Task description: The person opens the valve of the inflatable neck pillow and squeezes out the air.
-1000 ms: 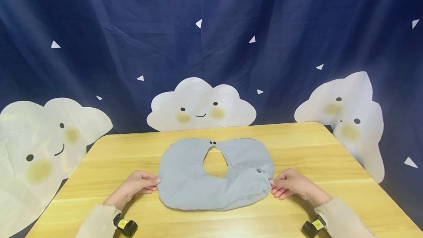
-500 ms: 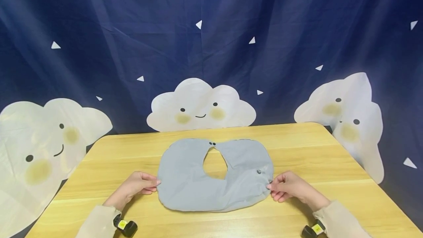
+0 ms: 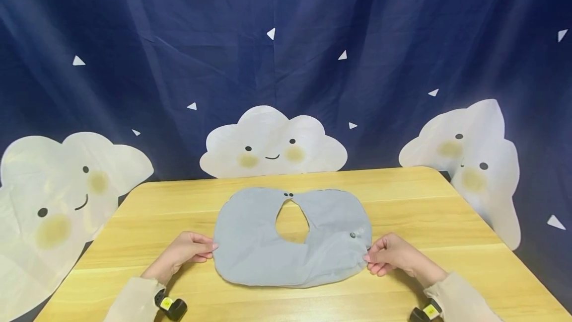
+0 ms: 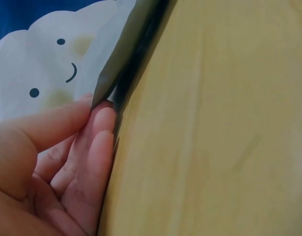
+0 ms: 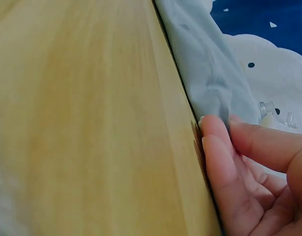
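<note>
A grey inflatable neck pillow lies flat and looks deflated on the wooden table, its central hole showing the wood beneath. My left hand pinches its left edge between thumb and fingers; the left wrist view shows that edge of the pillow lifted slightly. At the opposite side, my right hand pinches the lower right edge, where the fabric puckers. Close to that hand, a clear valve sits on the pillow's upper face, also visible with its cap in the right wrist view. Two dark snaps join the far ends.
The wooden table has rounded far corners. Behind it hangs a dark blue curtain printed with white clouds and triangles. Both wrists carry black camera straps.
My right hand has slid slightly down along the pillow's right edge, towards me. My left hand keeps its grip in the same place.
</note>
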